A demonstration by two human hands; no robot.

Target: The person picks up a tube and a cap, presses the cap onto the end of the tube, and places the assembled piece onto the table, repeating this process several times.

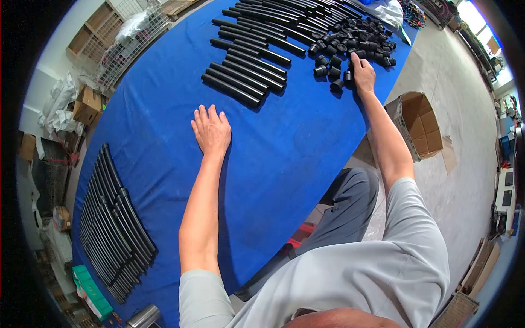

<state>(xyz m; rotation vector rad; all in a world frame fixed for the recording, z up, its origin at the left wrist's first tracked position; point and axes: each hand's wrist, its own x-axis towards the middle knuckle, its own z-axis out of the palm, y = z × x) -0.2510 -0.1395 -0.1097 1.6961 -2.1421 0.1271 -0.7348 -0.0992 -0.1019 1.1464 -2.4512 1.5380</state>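
My left hand [211, 130] lies on the blue cloth [262, 164] with its fingers spread and nothing in it. Just beyond it are black tubes [232, 87] laid side by side in rows. At the edge of a pile of small black caps [355, 41], my right hand [363, 74] has its fingers drawn together at a cap; whether it grips one is hidden. A loose cap [337, 86] sits left of that hand. Longer black tubes with joints [117, 218] lie together at the left side of the cloth.
A green box [91, 292] and a metal cylinder [144, 317] stand at the lower left. An open cardboard box [421, 123] is on the floor, right of the table edge. White plastic [385, 12] lies at the far end. Wire baskets [128, 49] stand beyond the left edge.
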